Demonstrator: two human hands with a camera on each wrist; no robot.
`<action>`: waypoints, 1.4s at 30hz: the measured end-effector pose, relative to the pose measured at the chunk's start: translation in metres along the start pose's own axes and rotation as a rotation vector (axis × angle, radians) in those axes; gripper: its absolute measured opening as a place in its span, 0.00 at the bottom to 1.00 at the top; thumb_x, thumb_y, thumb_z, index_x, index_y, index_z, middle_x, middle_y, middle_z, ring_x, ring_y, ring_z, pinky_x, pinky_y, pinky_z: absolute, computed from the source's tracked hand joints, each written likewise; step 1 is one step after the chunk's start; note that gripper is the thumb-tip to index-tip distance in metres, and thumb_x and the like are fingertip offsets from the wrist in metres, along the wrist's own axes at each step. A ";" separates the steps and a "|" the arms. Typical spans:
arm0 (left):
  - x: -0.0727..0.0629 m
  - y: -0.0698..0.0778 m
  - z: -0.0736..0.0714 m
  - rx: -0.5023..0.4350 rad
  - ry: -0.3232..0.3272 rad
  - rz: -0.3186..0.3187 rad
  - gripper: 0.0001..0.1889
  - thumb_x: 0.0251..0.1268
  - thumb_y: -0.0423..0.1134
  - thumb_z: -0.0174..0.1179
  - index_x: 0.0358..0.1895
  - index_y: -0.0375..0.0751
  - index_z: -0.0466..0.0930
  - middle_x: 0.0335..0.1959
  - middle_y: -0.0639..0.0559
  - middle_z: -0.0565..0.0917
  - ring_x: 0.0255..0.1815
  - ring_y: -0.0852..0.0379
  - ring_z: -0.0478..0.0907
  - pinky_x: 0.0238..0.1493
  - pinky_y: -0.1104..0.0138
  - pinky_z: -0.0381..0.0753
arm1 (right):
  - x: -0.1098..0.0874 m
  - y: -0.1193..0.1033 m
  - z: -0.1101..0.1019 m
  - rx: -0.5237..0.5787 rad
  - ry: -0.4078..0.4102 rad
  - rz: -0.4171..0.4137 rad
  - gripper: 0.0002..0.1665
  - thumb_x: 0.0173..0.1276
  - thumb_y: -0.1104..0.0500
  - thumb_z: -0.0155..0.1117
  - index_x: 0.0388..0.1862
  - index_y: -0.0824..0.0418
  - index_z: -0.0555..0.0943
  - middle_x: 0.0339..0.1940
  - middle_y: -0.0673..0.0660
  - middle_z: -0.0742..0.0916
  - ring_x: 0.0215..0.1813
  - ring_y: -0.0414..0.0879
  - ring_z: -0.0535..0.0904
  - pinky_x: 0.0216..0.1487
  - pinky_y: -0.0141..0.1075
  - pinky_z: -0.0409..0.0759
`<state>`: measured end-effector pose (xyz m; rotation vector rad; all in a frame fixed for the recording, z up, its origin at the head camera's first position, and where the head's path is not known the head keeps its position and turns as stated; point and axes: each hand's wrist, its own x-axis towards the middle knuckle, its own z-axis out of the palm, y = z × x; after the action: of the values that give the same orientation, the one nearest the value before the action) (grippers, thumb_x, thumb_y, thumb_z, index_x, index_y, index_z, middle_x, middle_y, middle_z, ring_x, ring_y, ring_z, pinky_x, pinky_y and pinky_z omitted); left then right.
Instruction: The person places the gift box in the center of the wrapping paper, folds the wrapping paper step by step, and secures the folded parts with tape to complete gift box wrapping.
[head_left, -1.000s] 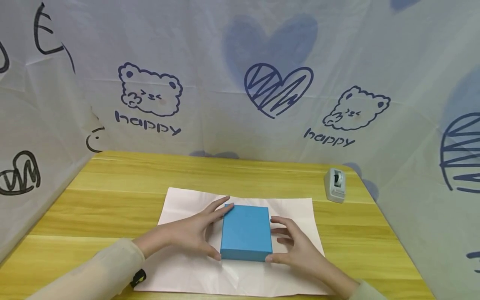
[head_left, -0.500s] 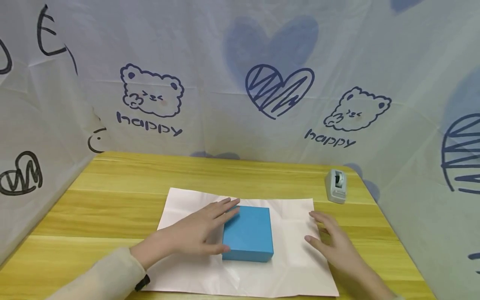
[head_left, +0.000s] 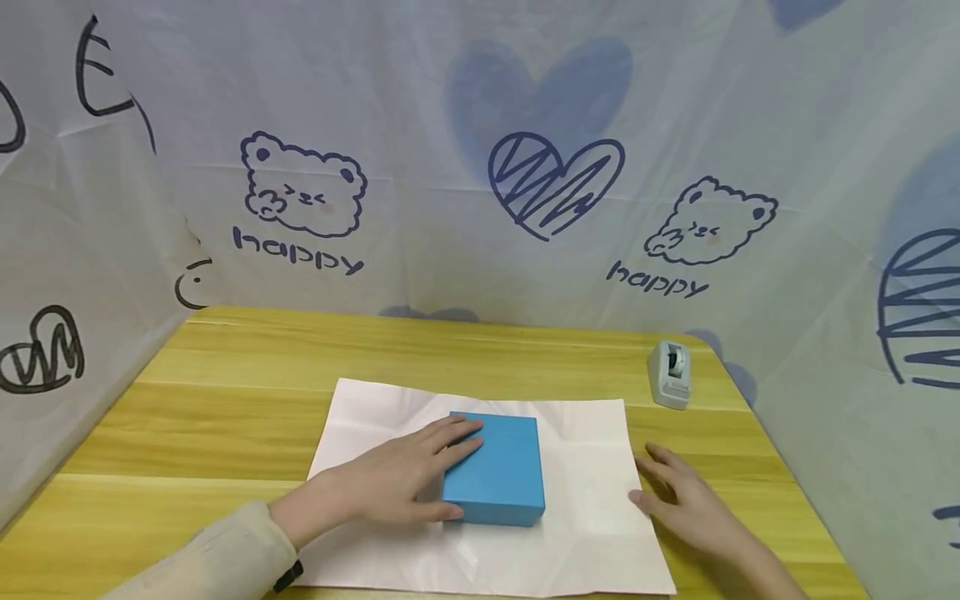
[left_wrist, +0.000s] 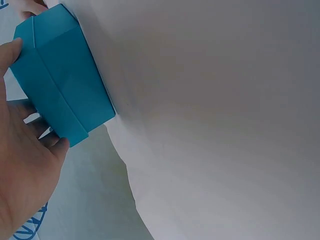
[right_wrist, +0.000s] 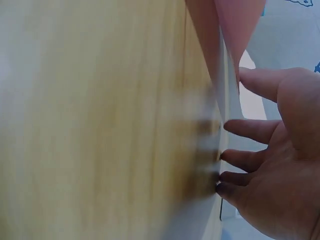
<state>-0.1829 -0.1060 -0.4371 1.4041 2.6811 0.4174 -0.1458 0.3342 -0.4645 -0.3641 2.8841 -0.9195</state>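
A blue lidded box (head_left: 498, 467) lies on a large sheet of pale pink paper (head_left: 592, 517). My left hand (head_left: 397, 475) rests on the box's left side, fingers spread over the lid and thumb at the near left corner; the left wrist view shows the box (left_wrist: 62, 75) beside that hand (left_wrist: 25, 165). At the sheet's right edge is my right hand (head_left: 690, 500), its fingers loosely extended. In the right wrist view, this hand (right_wrist: 280, 155) has its thumb tip at the paper's raised edge (right_wrist: 240, 25) and its fingertips low by the table.
A grey tape dispenser (head_left: 670, 375) stands at the back right of the wooden table (head_left: 247, 358). Printed white cloth (head_left: 420, 233) hangs behind the table and along both sides. Black strap-like gear (head_left: 288, 575) shows under my left wrist.
My right hand has left the box's right side and moved right to the paper's edge. My left hand has slid slightly further over the lid. Box and paper lie about where they were.
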 end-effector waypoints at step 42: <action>0.001 -0.003 0.002 -0.026 -0.002 -0.011 0.47 0.73 0.66 0.57 0.85 0.49 0.50 0.87 0.57 0.45 0.87 0.51 0.39 0.82 0.54 0.57 | 0.017 -0.086 0.034 0.421 -0.065 -0.261 0.26 0.82 0.57 0.58 0.76 0.48 0.75 0.76 0.46 0.77 0.77 0.37 0.69 0.72 0.26 0.67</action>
<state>-0.1852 -0.1065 -0.4393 1.3819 2.6703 0.4488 -0.1392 0.2428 -0.4425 -0.7190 2.5286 -1.4851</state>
